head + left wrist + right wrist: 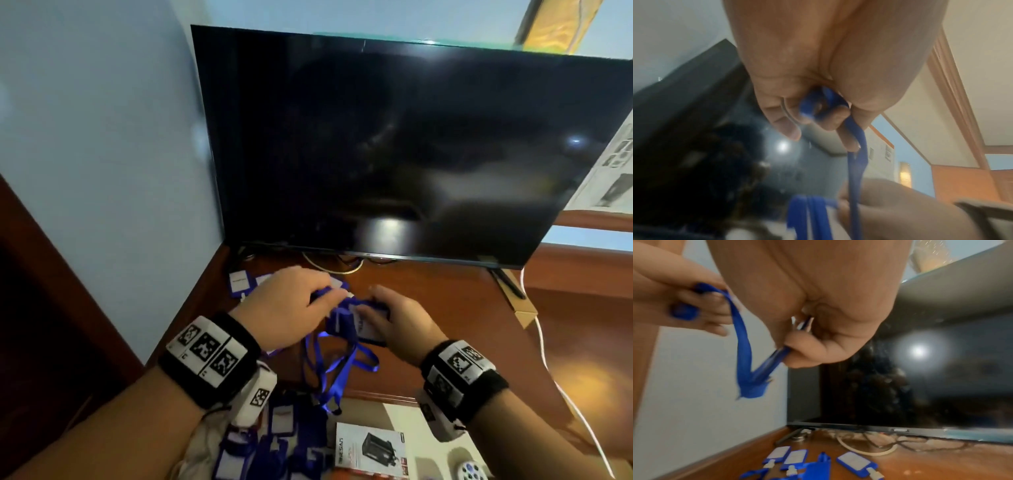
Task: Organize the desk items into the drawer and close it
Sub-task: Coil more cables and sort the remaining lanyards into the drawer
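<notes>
My left hand (322, 296) hovers above the wooden desk (445, 308) and grips a blue lanyard strap (858, 142) in its curled fingers. Close beside it, my right hand (371, 317) pinches a blue badge holder (366, 325) that the strap is attached to. Loops of the lanyard (342, 370) hang from both hands toward the open drawer (404, 414) below. Several more blue badge holders (857, 461) lie flat on the desk near the wall. Others (274, 445) lie piled in the drawer's left part.
A large dark TV (411, 147) stands at the back of the desk, with cables (335, 267) under it. The drawer also holds a boxed adapter (370, 448) and a small white device (469, 471). A white cable (548, 370) runs down the desk's right side.
</notes>
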A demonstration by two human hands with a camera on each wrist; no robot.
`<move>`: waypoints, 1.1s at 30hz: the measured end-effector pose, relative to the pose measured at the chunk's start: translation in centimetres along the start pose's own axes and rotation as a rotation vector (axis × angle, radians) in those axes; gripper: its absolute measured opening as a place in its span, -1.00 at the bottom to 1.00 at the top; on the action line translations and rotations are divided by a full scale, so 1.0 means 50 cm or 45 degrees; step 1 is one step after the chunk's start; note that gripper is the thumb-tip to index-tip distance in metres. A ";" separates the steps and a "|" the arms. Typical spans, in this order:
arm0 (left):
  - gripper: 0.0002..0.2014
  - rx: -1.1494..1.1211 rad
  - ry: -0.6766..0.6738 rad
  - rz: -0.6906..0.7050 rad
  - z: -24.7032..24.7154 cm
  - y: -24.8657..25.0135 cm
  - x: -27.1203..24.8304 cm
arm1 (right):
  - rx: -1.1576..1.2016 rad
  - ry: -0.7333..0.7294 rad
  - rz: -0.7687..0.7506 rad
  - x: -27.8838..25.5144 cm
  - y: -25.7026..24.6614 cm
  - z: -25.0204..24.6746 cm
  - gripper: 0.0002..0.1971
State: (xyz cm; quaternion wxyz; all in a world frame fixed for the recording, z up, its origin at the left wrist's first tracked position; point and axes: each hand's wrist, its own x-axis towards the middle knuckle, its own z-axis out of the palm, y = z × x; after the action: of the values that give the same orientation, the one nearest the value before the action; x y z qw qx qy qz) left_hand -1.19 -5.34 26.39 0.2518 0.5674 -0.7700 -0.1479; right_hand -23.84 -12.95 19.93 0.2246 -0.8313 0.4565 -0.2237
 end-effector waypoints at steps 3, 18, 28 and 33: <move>-0.65 0.044 0.156 -0.119 -0.035 -0.040 0.043 | 0.321 -0.103 -0.152 -0.014 -0.057 0.002 -0.91; -0.62 -0.733 0.214 -0.528 0.087 -0.021 -0.047 | 0.587 0.450 0.259 0.009 -0.053 0.048 -0.79; -0.84 -0.686 0.039 -0.746 0.087 -0.082 -0.085 | 0.366 0.207 0.098 -0.064 -0.072 0.142 -0.85; -0.72 -1.108 0.053 -0.910 0.108 -0.078 -0.093 | 0.083 0.139 -0.115 -0.078 -0.071 0.181 -0.82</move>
State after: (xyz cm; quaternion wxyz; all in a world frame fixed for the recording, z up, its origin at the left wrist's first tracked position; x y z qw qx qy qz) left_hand 0.00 -2.49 18.86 0.4120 0.6395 -0.3929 -0.5167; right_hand -18.17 -6.35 14.12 0.2158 -0.8299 0.4227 -0.2934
